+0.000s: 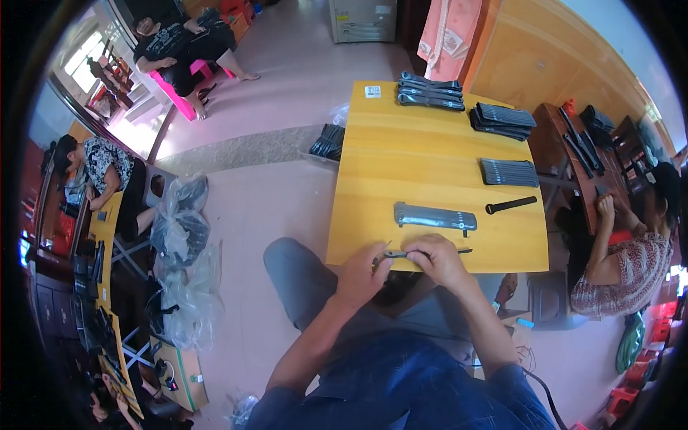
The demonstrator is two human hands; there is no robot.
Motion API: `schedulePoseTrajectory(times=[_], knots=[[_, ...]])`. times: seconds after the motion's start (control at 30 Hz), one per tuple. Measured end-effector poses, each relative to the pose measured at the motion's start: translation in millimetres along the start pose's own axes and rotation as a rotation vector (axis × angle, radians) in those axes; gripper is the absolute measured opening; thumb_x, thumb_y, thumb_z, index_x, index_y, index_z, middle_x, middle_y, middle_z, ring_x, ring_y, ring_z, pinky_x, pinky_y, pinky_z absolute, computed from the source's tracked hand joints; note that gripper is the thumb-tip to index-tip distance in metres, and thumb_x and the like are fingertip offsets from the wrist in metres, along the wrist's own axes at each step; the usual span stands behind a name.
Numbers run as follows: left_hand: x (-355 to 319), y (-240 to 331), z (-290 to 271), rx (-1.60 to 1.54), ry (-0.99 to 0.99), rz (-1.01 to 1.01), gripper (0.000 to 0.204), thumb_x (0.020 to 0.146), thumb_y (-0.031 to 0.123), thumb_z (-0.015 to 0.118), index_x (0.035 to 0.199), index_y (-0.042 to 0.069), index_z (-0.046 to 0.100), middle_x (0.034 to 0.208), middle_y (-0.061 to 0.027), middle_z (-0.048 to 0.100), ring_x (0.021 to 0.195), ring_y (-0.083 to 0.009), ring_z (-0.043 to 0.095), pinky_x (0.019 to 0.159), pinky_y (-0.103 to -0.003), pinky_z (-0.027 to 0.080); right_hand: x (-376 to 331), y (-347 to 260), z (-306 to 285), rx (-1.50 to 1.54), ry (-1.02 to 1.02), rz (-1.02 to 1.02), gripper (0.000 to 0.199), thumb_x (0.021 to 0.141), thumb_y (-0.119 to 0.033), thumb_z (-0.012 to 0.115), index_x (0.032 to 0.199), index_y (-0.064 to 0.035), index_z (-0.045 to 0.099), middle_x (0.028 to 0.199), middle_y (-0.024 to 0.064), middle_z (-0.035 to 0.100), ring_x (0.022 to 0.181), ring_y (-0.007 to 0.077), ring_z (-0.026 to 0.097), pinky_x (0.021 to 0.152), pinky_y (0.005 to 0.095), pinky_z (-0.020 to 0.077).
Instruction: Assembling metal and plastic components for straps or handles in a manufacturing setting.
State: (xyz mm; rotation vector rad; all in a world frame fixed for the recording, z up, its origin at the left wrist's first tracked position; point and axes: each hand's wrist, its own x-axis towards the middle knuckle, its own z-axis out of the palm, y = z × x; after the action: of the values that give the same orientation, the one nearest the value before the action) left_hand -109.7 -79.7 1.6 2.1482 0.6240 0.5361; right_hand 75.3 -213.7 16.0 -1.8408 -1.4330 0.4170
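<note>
At the near edge of the yellow table, my left hand (362, 274) and my right hand (440, 259) pinch a narrow dark strap (395, 254) between them. One end of it sticks out past my right fingers. Just beyond my hands lies a flat, dark-grey packaged bundle (435, 217) in shiny wrapping. To its right is a single black strap (512, 206) with a rounded looped end. Behind that strap sits a flat bundle of dark straps (509, 173). My fingers hide part of the strap I hold.
Stacked dark packs (502, 121) and tied packs (430, 93) stand along the yellow table's (408, 150) far side. A bin of dark packs (327, 142) is left of it. Co-workers sit at benches left and right; another person sits farther back. Plastic bags (188, 287) lie on the floor.
</note>
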Motion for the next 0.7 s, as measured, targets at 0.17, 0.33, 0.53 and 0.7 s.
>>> schedulePoseTrajectory(times=[0.17,0.33,0.53,0.7], knots=[[-6.7,9.6,-9.4,0.141,0.023,0.129,0.034,0.098,0.015,0.058,0.13,0.005,0.063,0.102,-0.0201,0.071,0.091,-0.0392,0.07,0.08,-0.048,0.056,1.4,-1.7,4.5,-0.085,0.058,-0.062,0.013,0.089,-0.014,0.074,0.099,-0.0061,0.075,0.094,0.0137,0.073,0.094,0.0361,0.069,0.084,0.0442,0.0548],[-16.7,20.0,-8.8,0.245,-0.095,0.107,0.036,0.098,0.015,0.058,0.133,0.01,0.064,0.107,-0.018,0.072,0.096,-0.0381,0.071,0.08,-0.047,0.057,-4.4,5.2,12.1,0.001,0.13,-0.028,0.013,0.087,-0.009,0.074,0.1,-0.0058,0.075,0.098,0.014,0.071,0.095,0.037,0.068,0.085,0.0452,0.054],[-22.1,18.5,1.0,0.232,-0.174,0.079,0.035,0.099,0.015,0.059,0.134,0.012,0.064,0.105,-0.0164,0.073,0.095,-0.0356,0.071,0.079,-0.046,0.058,-6.9,5.1,13.4,0.002,0.121,-0.006,0.013,0.086,-0.008,0.074,0.099,-0.0066,0.075,0.096,0.0139,0.07,0.094,0.0377,0.066,0.084,0.0461,0.0533],[-21.4,19.5,4.5,0.204,-0.122,0.112,0.035,0.099,0.015,0.059,0.134,0.014,0.062,0.099,-0.0167,0.073,0.09,-0.0355,0.072,0.074,-0.047,0.058,-7.3,4.0,11.4,0.023,0.121,-0.003,0.013,0.085,-0.008,0.074,0.098,-0.0065,0.074,0.094,0.014,0.069,0.093,0.0378,0.066,0.084,0.0463,0.0531]])
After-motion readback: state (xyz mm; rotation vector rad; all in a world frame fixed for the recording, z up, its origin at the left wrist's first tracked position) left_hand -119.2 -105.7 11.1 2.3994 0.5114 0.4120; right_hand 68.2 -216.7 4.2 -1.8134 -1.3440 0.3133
